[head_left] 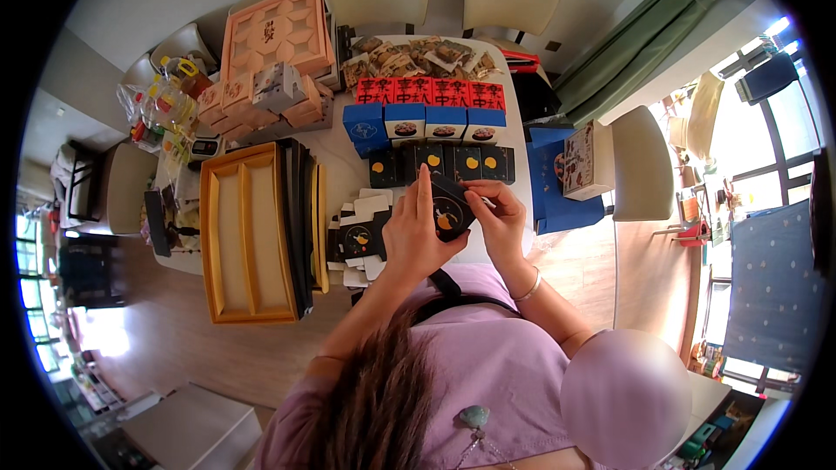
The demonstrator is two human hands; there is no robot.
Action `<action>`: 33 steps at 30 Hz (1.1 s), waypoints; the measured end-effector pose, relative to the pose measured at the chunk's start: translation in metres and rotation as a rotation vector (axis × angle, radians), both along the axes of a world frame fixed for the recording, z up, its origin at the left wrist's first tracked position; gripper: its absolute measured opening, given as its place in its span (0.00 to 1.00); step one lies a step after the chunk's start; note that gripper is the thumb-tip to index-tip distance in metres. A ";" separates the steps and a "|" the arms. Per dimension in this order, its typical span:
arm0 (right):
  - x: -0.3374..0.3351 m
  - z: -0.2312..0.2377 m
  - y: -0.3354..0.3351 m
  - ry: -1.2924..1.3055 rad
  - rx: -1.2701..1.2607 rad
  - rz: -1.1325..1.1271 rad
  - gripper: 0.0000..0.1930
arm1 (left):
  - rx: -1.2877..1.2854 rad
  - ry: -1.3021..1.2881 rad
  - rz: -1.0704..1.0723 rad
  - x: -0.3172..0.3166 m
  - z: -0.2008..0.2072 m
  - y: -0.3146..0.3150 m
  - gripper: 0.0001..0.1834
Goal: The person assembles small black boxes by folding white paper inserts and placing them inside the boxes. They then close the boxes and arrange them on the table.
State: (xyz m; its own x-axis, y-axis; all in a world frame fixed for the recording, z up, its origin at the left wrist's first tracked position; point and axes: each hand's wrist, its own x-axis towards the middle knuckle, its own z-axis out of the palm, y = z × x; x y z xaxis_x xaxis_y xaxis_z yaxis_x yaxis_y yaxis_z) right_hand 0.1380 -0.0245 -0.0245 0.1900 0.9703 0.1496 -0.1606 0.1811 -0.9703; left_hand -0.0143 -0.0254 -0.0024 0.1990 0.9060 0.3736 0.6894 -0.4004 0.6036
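Observation:
Close to my body, over the table's front edge, both hands hold a small black box with a gold design on its face. My left hand is wrapped round its left side, index finger pointing up along it. With thumb and fingers closed, my right hand pinches the box's upper right edge. Just beyond stands a row of black boxes with yellow round marks. Left of my left hand lie flat, unfolded black and white cartons, partly overlapping.
Blue boxes and red packets line up behind the black row, with clear snack bags farther back. On the left are gold divided trays and stacked pink boxes. A white box sits right on a chair.

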 end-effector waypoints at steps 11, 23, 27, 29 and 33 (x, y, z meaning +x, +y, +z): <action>0.001 -0.002 0.000 -0.162 0.016 -0.013 0.03 | 0.020 -0.010 -0.003 -0.001 -0.001 0.000 0.60; 0.002 0.002 0.004 0.033 -0.077 0.054 0.02 | 0.126 0.053 -0.067 -0.001 -0.007 0.002 0.59; 0.004 0.003 0.005 0.040 -0.074 0.106 0.03 | 0.121 0.056 -0.065 -0.001 -0.008 0.002 0.59; 0.005 -0.004 0.005 0.026 -0.072 0.123 0.06 | 0.079 -0.017 -0.050 -0.001 -0.007 0.003 0.57; -0.003 0.006 0.001 -0.361 0.127 0.141 0.16 | 0.007 -0.128 0.002 -0.004 0.002 0.005 0.52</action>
